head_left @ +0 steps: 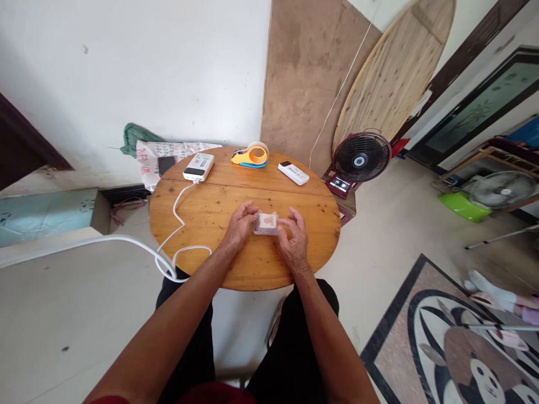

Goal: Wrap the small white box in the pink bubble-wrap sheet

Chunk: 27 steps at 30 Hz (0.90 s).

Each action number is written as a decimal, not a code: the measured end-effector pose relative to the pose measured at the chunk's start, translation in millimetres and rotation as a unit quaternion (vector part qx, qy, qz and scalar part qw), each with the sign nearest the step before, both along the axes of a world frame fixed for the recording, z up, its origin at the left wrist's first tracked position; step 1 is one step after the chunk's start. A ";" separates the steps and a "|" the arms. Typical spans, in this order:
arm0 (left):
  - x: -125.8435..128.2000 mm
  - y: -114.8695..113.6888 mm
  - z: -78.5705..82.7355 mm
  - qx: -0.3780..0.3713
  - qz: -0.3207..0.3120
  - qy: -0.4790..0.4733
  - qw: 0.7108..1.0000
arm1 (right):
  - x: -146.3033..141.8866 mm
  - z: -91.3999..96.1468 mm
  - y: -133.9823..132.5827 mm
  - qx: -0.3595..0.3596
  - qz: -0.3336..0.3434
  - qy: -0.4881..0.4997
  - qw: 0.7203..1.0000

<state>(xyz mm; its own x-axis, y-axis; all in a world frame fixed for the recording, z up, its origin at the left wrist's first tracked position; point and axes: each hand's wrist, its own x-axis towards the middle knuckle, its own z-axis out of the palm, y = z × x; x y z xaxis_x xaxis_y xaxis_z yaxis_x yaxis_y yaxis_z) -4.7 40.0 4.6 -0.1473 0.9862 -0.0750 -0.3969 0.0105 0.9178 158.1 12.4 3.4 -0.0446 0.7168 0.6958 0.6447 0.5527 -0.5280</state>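
Note:
A small flat packet (266, 223) in clear wrap, with a pale label on top, lies on the round wooden table between my two hands. My left hand (241, 224) grips its left edge with the fingertips and thumb. At the right edge, my right hand (293, 235) holds the packet with thumb and forefinger, its other fingers curved and slightly apart. Print on the label is too small to read. Beyond the hands stands a yellow and blue tape dispenser (251, 156) with a roll of tape.
A white power bank (199, 167) with a white cable (180, 203) stands at the table's (252, 275) back left. Another white device (293, 173) lies at the back right. A dark red fan (360, 160) stands just past the right edge, before a leaning wooden board (396, 73).

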 end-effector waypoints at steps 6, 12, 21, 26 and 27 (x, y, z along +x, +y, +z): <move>-0.9 2.4 -4.0 -0.003 0.046 0.019 0.999 | 2.1 -4.1 2.9 -0.031 -0.044 0.013 0.998; -0.9 3.4 -6.3 -0.001 0.063 0.033 0.997 | 6.7 -7.9 6.9 -0.062 -0.061 0.015 0.996; -1.1 1.0 -3.3 0.006 0.041 0.013 0.999 | 2.5 -0.9 2.0 -0.046 -0.021 0.015 0.999; -1.8 -0.8 -3.1 0.016 0.028 0.030 0.999 | 1.3 1.1 0.7 -0.055 0.003 0.003 0.998; -2.0 -0.6 -3.6 0.017 0.028 0.032 0.999 | 1.3 1.2 0.6 -0.056 0.002 0.003 0.998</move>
